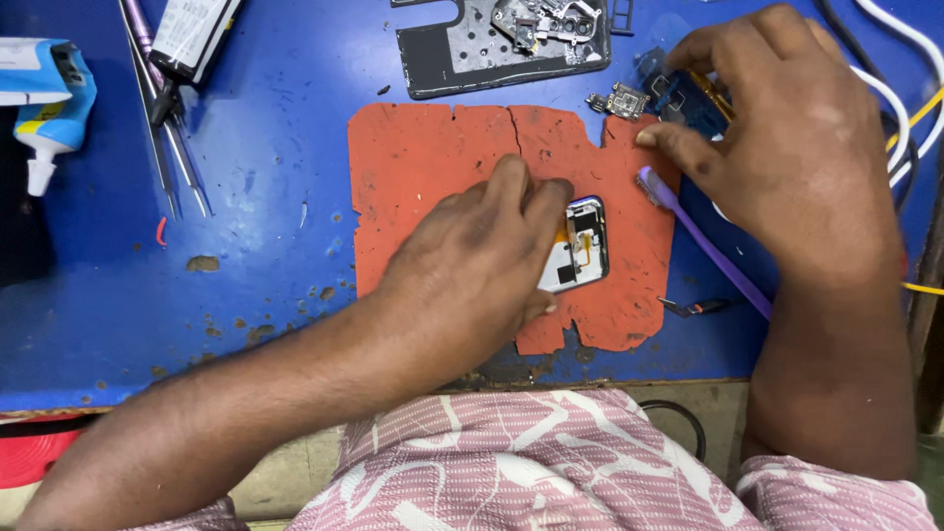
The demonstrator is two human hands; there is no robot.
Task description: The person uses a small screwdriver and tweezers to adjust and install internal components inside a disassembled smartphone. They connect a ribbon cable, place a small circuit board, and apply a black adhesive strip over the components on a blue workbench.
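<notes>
Orange mat [433, 167] bears a phone frame [575, 246] pinched under left fingers [511, 192]; right fingers [678, 147] spread.

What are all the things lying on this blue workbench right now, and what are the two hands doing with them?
Work mat: one, orange, cracked and ragged, centre of the bench.
Bench: one, blue, scuffed.
Opened phone: one, insides showing, on the mat under the left hand.
Back frame: one, dark, top centre, off the mat.
Small circuit part: one, grey, at the mat's top right edge.
Toothbrush: one, purple, head at the mat's right edge.
Tweezers: several, metal, top left.
Glue tube: one, black, top left.
Bottle: one, blue and white, far left.
Cables: several, white and yellow, far right.
Left hand: presses on the phone.
Right hand: fingers near the brush head.
</notes>
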